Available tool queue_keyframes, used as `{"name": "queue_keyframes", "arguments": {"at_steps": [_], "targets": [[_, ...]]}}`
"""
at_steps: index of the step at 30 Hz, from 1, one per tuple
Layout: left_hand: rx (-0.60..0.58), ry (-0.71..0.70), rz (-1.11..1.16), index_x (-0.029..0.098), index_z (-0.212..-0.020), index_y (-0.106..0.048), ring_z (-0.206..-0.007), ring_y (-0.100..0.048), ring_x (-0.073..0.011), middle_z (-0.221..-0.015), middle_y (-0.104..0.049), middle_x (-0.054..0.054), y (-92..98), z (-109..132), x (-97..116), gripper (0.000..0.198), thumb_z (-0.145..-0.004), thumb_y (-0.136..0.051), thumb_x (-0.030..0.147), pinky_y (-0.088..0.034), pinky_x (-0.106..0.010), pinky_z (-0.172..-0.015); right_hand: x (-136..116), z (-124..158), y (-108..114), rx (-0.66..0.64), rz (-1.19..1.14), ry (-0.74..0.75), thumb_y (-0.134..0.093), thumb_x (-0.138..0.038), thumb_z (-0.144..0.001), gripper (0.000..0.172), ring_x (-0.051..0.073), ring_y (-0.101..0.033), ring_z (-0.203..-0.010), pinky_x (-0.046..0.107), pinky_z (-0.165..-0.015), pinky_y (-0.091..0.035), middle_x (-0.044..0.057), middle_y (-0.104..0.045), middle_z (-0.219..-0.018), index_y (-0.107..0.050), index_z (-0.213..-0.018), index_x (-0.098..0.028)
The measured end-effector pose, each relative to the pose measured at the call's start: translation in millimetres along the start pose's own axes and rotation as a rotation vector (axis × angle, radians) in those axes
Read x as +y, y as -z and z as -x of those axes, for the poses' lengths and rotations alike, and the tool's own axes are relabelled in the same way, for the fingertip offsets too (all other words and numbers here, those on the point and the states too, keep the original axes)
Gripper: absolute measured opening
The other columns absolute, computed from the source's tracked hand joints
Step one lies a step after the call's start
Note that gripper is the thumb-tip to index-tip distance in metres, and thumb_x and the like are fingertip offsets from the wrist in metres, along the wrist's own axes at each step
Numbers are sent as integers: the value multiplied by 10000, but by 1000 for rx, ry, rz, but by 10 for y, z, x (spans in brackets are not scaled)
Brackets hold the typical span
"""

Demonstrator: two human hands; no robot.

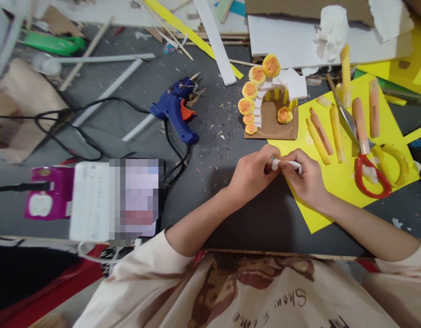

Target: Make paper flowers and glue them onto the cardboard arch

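Observation:
My left hand point(253, 173) and my right hand point(307, 180) meet near the front of the table, fingers pinched. Between them is a small white roll point(292, 166); whether it is paper or something else I cannot tell. Its left end lies at my left fingertips, and a tiny shiny bit shows there, too small to name. My right thumb and fingers press on the roll's middle. Just beyond my hands stands a small model on a brown cardboard base point(278, 131), with white steps and a curved row of several yellow flowers with orange centres point(250, 90).
A yellow sheet point(319, 212) lies under the right side, bearing scissors point(372, 180) and several peach and yellow crayon-like sticks point(360, 120). To the left are a blue glue gun point(172, 107) with its cord, a white power strip point(90, 200) and a phone. Paper scraps and sticks litter the back.

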State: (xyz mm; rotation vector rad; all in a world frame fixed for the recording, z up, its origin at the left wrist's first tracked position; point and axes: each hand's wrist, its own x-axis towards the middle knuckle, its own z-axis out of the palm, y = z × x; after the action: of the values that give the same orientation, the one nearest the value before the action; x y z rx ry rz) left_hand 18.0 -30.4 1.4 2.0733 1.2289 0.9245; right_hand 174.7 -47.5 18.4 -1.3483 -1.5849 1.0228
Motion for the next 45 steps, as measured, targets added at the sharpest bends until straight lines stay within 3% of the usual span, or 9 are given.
{"name": "queue_keyframes", "arguments": {"at_steps": [3,6,13,17,22,33,40,45], "targets": [[-11,68,75,211,-867,-520,-489,-422,-43,-579,-474,112,2,-2,26,156,-788,-631,133,-332,-134,-510,12,5,-2,-14,-14,-19,-525,-590,-905,418,88,-435,-472,242,-449,-319,-18,-601,-609,-570,-750,-204],[-6,45,123,203,-906,-546,-516,-455,-40,-614,-489,107,15,-19,29,170,-788,-646,131,-358,-127,-529,27,-19,14,-10,-44,-37,-537,-597,-897,417,104,-493,-527,246,-493,-373,-6,-621,-647,-574,-752,-207],[22,-226,30,157,-1158,-630,-650,-571,-79,-737,-617,21,19,-45,-66,265,-909,-549,120,-468,-165,-644,43,-51,50,20,-137,-81,-565,-539,-908,379,101,-476,-542,254,-546,-405,-29,-548,-617,-581,-735,-202],[99,-330,-63,149,-1191,-624,-700,-597,-98,-770,-650,-3,14,-37,-108,271,-934,-539,129,-494,-191,-685,68,-41,57,-1,-221,-99,-518,-512,-943,373,103,-481,-561,259,-562,-404,-29,-534,-627,-581,-747,-202],[162,-352,-90,160,-1109,-638,-717,-633,-100,-799,-697,-16,20,-28,-109,200,-932,-550,128,-508,-199,-709,103,-60,65,-41,-325,-117,-580,-489,-916,298,94,-501,-573,242,-557,-411,-37,-564,-663,-619,-841,-204],[141,-238,-46,172,-940,-633,-597,-610,-64,-698,-672,35,47,-15,-57,44,-898,-624,179,-465,-148,-600,100,-79,68,-45,-309,-169,-635,-543,-859,344,88,-511,-552,237,-534,-396,-40,-582,-656,-594,-850,-202],[-57,139,241,173,-863,-602,-532,-547,-52,-635,-622,57,71,-7,-21,134,-863,-675,285,-422,-141,-543,107,-115,82,-71,-293,-142,-653,-563,-839,368,83,-476,-527,237,-525,-373,-57,-554,-628,-530,-804,-218],[-93,241,411,168,-984,-662,-501,-492,-49,-600,-568,71,77,-57,-38,266,-837,-699,386,-398,-150,-510,147,-115,94,-94,-262,-121,-630,-543,-867,345,82,-489,-526,239,-528,-378,-50,-585,-638,-549,-809,-213]]}}
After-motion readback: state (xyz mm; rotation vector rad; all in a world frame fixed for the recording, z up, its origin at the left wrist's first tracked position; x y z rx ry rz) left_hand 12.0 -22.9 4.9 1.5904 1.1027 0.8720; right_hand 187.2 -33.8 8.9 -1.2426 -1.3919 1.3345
